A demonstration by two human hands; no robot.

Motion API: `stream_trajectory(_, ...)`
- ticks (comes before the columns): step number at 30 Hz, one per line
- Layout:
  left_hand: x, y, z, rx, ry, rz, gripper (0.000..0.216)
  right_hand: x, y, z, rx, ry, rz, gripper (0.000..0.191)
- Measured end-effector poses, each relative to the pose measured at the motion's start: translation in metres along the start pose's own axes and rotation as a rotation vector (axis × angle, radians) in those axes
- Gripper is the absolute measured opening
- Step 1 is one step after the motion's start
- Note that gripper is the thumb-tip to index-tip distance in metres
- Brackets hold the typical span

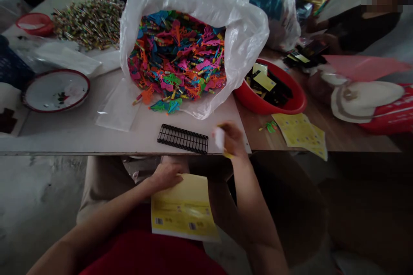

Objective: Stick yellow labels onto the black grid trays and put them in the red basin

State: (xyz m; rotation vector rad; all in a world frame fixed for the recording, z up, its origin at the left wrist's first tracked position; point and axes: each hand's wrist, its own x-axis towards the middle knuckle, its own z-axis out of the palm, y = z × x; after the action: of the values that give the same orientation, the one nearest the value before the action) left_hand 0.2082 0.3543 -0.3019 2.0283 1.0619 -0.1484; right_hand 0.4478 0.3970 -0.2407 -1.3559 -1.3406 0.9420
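Observation:
My left hand [167, 175] grips the top edge of a yellow printed sticker sheet [182, 217], which hangs over my lap below the table edge. Barcodes show on its lower half, while the upper half is plain. Raised over the table's front edge, my right hand [232, 139] is closed on a small label [220, 139], pale on the side that shows and blurred by motion. A black rectangular mesh tray [183, 138] lies just left of that hand. Behind the tray, a big white plastic bag [245, 25] gapes towards me, full of brightly coloured small plastic pieces [180, 60].
Right of the bag sits a red basin [298, 101] with black labelled items. More yellow sheets [295, 131] overhang the table edge beside a small green piece [271, 126]. An enamel plate [54, 94] and a heap of small sticks [88, 21] are at left. Another person [364, 30] sits at right.

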Motion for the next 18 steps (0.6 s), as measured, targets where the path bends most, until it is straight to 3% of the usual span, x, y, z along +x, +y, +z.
stream_trajectory(2,0.001,0.012,0.003,0.084,0.034,0.015,0.020,0.019,0.003,0.027,-0.152,-0.293,0.068,0.019)
stream_trajectory(5,-0.007,0.020,-0.003,0.223,0.136,0.133,0.015,0.048,0.005,0.069,-0.289,-0.524,0.087,0.013)
stream_trajectory(9,-0.026,-0.001,-0.010,0.416,0.436,0.261,0.011,0.078,0.010,0.099,-0.434,-0.638,0.077,0.009)
stream_trajectory(13,-0.035,-0.033,-0.012,0.420,0.705,0.181,0.018,0.090,0.019,0.105,-0.538,-0.699,0.037,0.011)
stream_trajectory(18,-0.031,-0.050,-0.018,0.436,0.797,0.115,0.026,0.092,0.025,0.109,-0.580,-0.722,-0.003,0.008)
